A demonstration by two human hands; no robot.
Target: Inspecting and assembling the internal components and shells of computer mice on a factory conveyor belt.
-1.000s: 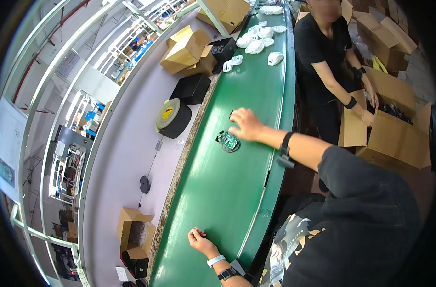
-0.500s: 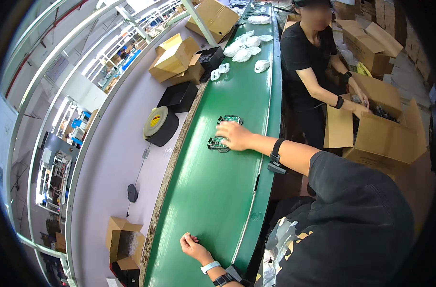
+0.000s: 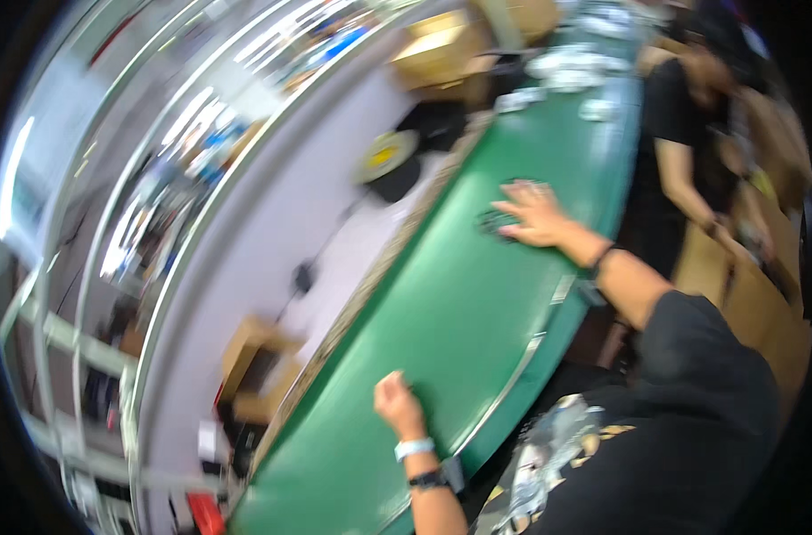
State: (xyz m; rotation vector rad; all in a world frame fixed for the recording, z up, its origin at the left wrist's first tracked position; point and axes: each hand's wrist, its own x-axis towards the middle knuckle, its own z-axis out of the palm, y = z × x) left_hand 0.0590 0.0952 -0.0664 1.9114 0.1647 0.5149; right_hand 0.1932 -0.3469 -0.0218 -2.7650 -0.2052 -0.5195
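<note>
Worktop, long, green and belt-like, runs through the head view from 7 o'clock up to 1 o'clock, the whole picture smeared by motion. Towards 2 o'clock from the picture's middle, the right hand lies palm down low over the surface, fingers spread and gripping nothing that shows. Just at its 9 o'clock side, partly under the thumb and fingers, is the circuit board, blurred to a dark flat patch; a further dark edge shows beyond the fingertips, too smeared to name. Whether the palm touches either piece I cannot tell. At 6 o'clock the left hand is curled into a loose fist, well apart from the board; nothing is seen in it, though something small could be hidden.

White plastic bags sit at 1 o'clock on the far stretch. Beyond the far edge, a large tape roll stands at 12 o'clock and an open cardboard box at 8 o'clock. A co-worker at 2 o'clock bends over a carton.

The step in hand looks like steadying or arranging the board by the right hand. The next move calls for a clear choice: fingers closed around its edges, or the palm lifted straight off without dragging it.
</note>
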